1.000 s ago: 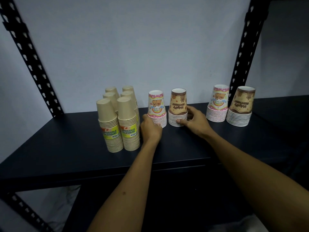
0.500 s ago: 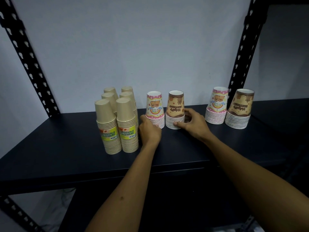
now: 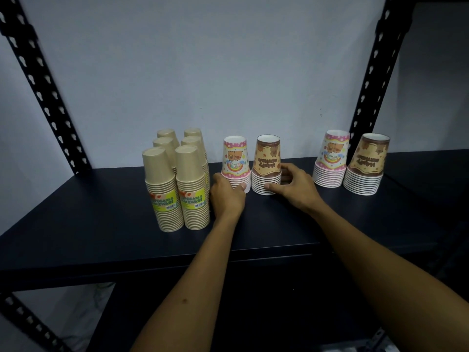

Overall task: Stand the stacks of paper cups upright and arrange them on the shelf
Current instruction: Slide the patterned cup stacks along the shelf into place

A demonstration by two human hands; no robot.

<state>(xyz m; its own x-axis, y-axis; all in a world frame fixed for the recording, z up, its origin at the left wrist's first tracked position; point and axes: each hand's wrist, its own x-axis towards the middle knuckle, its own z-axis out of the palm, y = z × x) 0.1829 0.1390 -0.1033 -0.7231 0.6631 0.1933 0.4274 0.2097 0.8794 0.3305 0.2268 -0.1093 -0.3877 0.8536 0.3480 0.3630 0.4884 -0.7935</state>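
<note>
On the dark shelf (image 3: 76,224), six kraft-brown cup stacks (image 3: 177,184) stand mouth-down in a tight block at the left. Just right of that block, the left hand (image 3: 227,196) wraps the base of a pink party-cup stack (image 3: 234,160), thumb across its lower rims, the grip closed on it. Touching that stack's right side stands a brown party-cup stack (image 3: 267,161); the right hand (image 3: 291,186) pinches its lower rims between thumb and fingers. Well to the right of the block, a second pink stack (image 3: 331,158) and a second brown stack (image 3: 366,165) stand side by side, untouched.
</note>
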